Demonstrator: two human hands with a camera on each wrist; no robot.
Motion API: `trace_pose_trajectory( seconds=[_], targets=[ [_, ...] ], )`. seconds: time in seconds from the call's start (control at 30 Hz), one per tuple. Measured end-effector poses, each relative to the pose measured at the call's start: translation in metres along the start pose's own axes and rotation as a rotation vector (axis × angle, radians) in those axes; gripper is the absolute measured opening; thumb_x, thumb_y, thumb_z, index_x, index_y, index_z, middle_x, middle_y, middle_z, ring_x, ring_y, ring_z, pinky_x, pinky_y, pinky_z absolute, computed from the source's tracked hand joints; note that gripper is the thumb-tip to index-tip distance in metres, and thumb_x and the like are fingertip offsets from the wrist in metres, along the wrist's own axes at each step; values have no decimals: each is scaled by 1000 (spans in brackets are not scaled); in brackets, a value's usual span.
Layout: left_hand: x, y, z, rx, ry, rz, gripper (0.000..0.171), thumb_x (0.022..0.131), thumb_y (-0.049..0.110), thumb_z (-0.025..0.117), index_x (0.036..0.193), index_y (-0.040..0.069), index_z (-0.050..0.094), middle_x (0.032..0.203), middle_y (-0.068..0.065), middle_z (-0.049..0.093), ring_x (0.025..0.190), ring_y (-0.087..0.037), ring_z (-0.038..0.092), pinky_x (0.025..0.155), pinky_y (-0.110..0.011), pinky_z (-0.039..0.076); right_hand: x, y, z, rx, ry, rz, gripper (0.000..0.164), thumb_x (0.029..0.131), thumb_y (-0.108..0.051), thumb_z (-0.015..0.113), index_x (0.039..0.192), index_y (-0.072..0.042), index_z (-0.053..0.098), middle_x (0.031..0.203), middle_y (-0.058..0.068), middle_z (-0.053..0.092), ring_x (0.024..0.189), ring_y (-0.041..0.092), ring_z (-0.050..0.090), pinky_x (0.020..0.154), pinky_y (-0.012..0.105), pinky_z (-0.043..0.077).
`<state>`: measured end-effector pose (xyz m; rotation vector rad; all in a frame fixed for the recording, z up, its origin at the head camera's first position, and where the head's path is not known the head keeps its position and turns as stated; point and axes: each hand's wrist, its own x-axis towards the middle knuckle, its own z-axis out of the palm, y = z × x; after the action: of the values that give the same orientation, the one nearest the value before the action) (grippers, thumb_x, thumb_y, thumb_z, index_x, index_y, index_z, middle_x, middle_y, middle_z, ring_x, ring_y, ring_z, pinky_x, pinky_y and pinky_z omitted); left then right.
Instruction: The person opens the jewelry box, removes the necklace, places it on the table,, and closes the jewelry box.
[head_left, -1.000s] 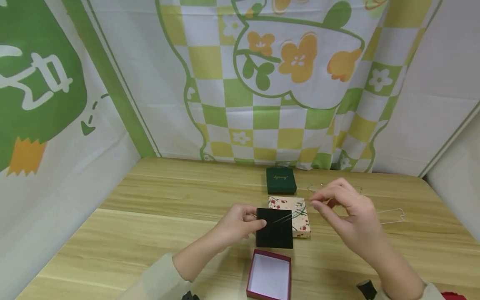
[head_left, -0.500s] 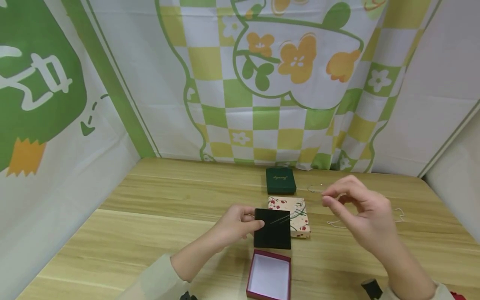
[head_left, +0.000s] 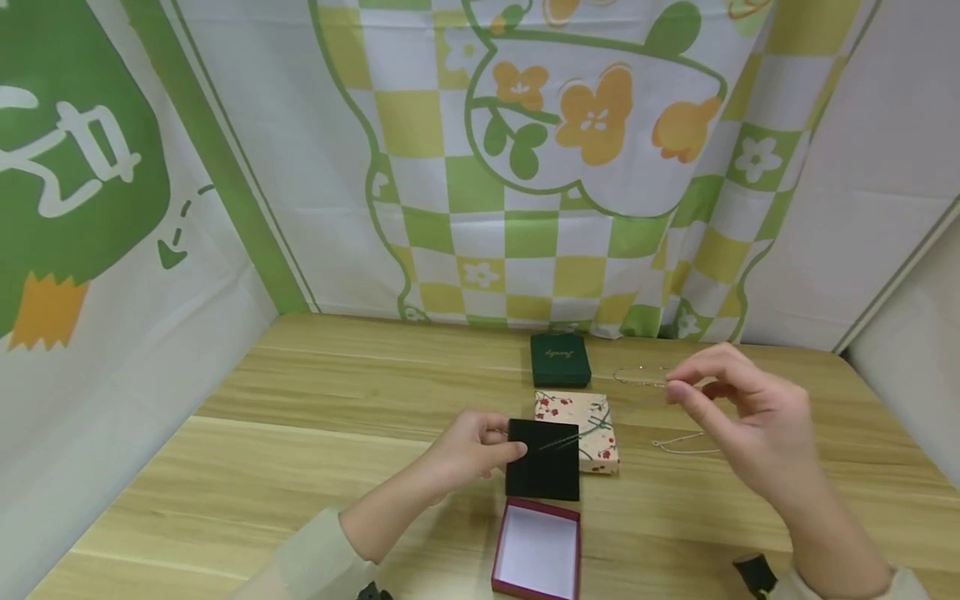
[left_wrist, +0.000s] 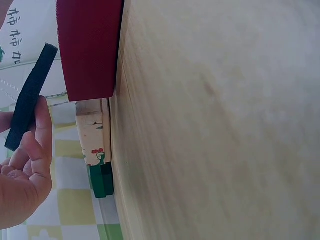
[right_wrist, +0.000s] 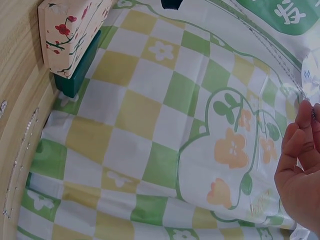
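My left hand [head_left: 474, 448] pinches a thin black square jewelry-box pad [head_left: 543, 482] by its left edge, thumb on its face. In the left wrist view the pad [left_wrist: 31, 95] appears edge-on, raised off the table. A fine silver chain necklace [head_left: 558, 442] crosses the pad and stretches toward the right. Its far end is pinched between thumb and forefinger of my right hand [head_left: 753, 429], raised at the right. Seen from the right wrist, the taut chain [right_wrist: 275, 52] runs in two strands up to the fingertips.
An open red box [head_left: 498, 542] with a white inside lies in front of the pad. Behind it are a floral box [head_left: 555, 405] and a green box [head_left: 560, 360]. Another silver chain [head_left: 686, 451] and a thin beaded chain [head_left: 636, 382] lie on the table at right.
My right hand has moved to the right and a little away from the pad, drawing its end of the necklace along. The left hand and pad have shifted only slightly left.
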<state>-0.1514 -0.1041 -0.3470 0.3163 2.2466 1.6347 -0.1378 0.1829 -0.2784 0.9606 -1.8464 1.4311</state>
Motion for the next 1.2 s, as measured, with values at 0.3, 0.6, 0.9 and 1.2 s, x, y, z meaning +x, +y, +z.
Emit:
trace_pose_trajectory(
  seconds=[0.3,0.6,0.9,1.2],
  targets=[
    [0,-3,-1,0,10,-21,15,93,16,66,93,3,58,71,3,64,69,-10,59,61,-26,45,3,1,-9,85,34,7,9,82,18,67,88,11,69,88,-1,72,84,7,67,70,12,51],
    [0,-2,-2,0,-10,-24,30,94,16,65,74,13,42,59,6,47,66,-12,57,60,-26,43,6,3,-17,227,81,7,16,80,26,62,89,15,68,84,5,72,78,11,66,64,14,49],
    [-1,-1,-2,-6,-11,-13,31,93,15,65,73,14,41,57,7,42,66,-12,58,60,-26,43,15,1,-23,267,111,0,12,81,25,61,89,18,67,82,8,73,77,14,65,61,16,48],
    [-2,-2,-4,-19,-12,-13,32,94,15,65,73,14,40,56,8,40,66,-12,60,59,-25,42,15,1,-26,294,145,15,14,81,28,58,89,20,65,84,10,73,77,15,69,69,17,54]
  ],
)
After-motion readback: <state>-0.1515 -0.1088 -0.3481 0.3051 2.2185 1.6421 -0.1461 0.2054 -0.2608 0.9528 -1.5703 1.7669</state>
